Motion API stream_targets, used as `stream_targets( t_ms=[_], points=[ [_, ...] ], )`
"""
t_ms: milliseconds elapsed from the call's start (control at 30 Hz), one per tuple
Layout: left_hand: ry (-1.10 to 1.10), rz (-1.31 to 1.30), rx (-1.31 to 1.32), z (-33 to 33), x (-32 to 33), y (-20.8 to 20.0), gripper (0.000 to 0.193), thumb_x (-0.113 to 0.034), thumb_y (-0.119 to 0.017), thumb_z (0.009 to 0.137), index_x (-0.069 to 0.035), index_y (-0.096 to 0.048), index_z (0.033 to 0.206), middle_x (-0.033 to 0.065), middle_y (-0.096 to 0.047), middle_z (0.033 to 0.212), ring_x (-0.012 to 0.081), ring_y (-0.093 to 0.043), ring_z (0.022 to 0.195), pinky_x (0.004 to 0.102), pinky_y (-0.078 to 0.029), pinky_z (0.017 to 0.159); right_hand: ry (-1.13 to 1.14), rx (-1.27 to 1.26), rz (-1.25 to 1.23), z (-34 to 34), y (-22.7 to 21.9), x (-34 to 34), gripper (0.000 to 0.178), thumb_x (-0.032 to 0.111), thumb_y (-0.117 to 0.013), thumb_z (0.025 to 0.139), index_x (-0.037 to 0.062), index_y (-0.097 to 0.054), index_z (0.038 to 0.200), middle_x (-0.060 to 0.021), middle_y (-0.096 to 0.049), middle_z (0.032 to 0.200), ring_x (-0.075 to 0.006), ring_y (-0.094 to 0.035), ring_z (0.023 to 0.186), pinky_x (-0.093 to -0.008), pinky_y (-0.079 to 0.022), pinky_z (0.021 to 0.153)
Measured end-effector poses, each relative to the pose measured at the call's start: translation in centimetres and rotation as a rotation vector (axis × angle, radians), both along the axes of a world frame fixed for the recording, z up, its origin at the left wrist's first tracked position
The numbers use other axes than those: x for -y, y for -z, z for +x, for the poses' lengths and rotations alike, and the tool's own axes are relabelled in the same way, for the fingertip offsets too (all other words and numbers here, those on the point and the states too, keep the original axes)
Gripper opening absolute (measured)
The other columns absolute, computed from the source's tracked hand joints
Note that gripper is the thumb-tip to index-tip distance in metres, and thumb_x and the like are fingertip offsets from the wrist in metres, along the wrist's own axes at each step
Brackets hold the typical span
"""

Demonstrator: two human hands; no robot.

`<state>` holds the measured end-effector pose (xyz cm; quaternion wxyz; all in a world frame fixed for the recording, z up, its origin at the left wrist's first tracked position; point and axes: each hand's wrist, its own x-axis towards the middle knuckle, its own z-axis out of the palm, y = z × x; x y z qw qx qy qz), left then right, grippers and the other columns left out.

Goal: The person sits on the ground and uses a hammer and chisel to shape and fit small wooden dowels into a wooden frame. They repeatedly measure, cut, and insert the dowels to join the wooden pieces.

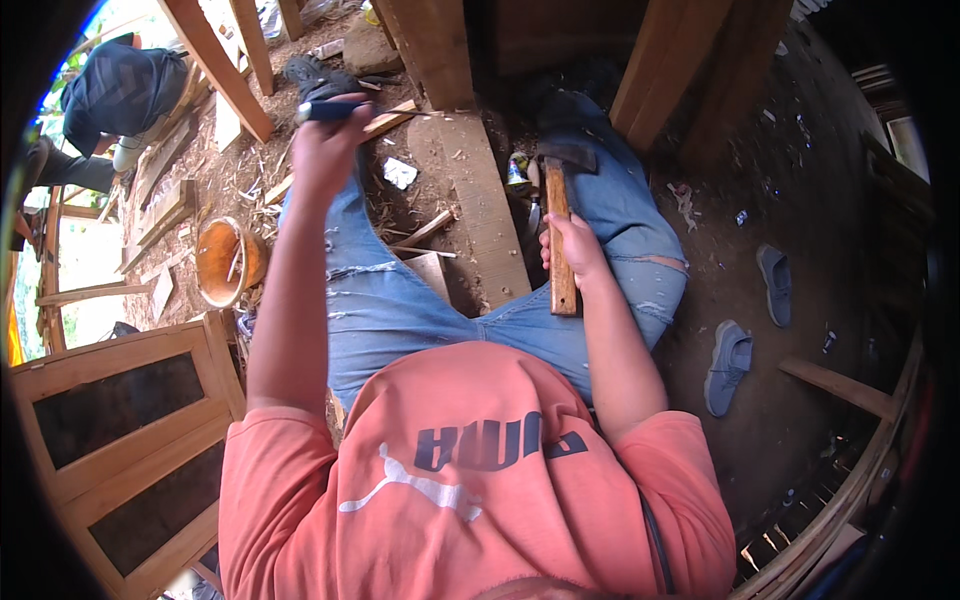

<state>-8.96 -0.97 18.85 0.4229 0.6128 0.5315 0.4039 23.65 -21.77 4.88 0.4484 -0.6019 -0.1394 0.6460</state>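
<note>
My left hand is raised over my left shin and closed round a tool with a dark blue handle. A thin line runs from it toward the upright wooden post; the tool's exact kind is unclear. My right hand grips the wooden handle of a hammer over my right thigh, its dark metal head pointing away from me. Between my legs lies a broad wooden board, which meets the foot of the post. A small can and a narrow pale tool lie beside it.
An orange bucket stands left among wood offcuts and shavings. A panelled wooden frame leans at lower left. Another person bends over at far left. Grey shoes lie on the dirt floor to the right. Thick timbers rise ahead.
</note>
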Motion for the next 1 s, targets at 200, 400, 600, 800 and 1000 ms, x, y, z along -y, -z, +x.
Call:
stream_targets(
  t_ms=[200,400,600,800,1000],
  points=[
    [-0.167,-0.155,0.283,-9.2,1.7,2.4,0.040,-0.020,-0.071,0.106,0.005,-0.065,0.137,0.0165,-0.072,0.126,0.0265,-0.074,0.116,0.0381,-0.062,0.100,0.177,0.082,0.102,0.8,-2.8,-0.7,0.027,0.031,-0.061,0.108,0.0068,-0.056,0.120,-0.0067,-0.062,0.079,-0.0161,-0.059,0.056,-0.0337,-0.052,0.050],
    [-0.255,-0.222,0.375,-12.6,3.7,4.2,0.043,-0.019,-0.067,0.109,0.009,-0.059,0.140,0.0200,-0.070,0.128,0.0310,-0.072,0.120,0.0420,-0.061,0.103,0.271,0.056,0.143,2.3,-2.3,-0.8,0.028,0.031,-0.060,0.109,0.0067,-0.056,0.122,-0.0074,-0.062,0.081,-0.0163,-0.060,0.059,-0.0329,-0.053,0.052],
    [-0.274,-0.270,0.441,-11.6,4.4,5.3,0.042,-0.020,-0.067,0.109,0.007,-0.059,0.140,0.0183,-0.071,0.124,0.0311,-0.073,0.117,0.0430,-0.062,0.102,0.239,0.044,0.114,2.5,-1.7,-0.8,0.029,0.032,-0.059,0.110,0.0070,-0.055,0.124,-0.0068,-0.061,0.081,-0.0164,-0.060,0.060,-0.0321,-0.052,0.053],
    [-0.266,-0.312,0.554,-10.1,3.9,6.3,0.042,-0.022,-0.069,0.108,0.006,-0.059,0.137,0.0183,-0.070,0.122,0.0311,-0.074,0.114,0.0437,-0.062,0.101,0.079,0.104,0.041,1.1,-2.0,-1.1,0.029,0.033,-0.058,0.111,0.0074,-0.055,0.125,-0.0052,-0.060,0.079,-0.0149,-0.058,0.057,-0.0315,-0.050,0.051],
    [-0.225,-0.319,0.520,-8.3,3.3,6.5,0.047,-0.024,-0.067,0.109,0.009,-0.056,0.140,0.0208,-0.069,0.127,0.0327,-0.072,0.119,0.0441,-0.060,0.105,-0.089,0.147,0.032,-0.3,-2.1,-0.9,0.029,0.033,-0.059,0.111,0.0077,-0.055,0.124,-0.0043,-0.060,0.078,-0.0132,-0.058,0.056,-0.0306,-0.050,0.050]
  ],
)
